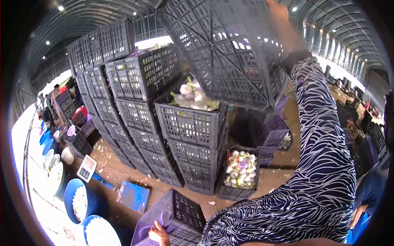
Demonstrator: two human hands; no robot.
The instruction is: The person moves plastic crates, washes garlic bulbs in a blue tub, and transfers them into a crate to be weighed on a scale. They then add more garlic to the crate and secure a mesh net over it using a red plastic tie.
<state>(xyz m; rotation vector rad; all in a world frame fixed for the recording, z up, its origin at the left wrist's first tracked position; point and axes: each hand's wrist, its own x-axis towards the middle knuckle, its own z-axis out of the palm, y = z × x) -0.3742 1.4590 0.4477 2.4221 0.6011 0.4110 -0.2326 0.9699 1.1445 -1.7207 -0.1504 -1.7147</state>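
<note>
My right arm, in a zebra-patterned sleeve, reaches up to the top of the view. My right hand (278, 13) grips the side of a black plastic crate (221, 49), which is raised and tilted with its ribbed underside facing me. The fingers are partly hidden and blurred. Low in the view, my left hand (159, 234) is closed on the edge of a purple-black crate (185, 213). Behind the raised crate, a stacked crate (188, 125) holds garlic bulbs (193, 97) with green stems.
Tall stacks of black crates (125, 82) stand ahead and left. A floor crate (239, 196) holds more garlic. A platform scale (133, 195) and blue tubs (74, 192) with white contents stand at left. A person (367, 197) is at lower right, others farther off.
</note>
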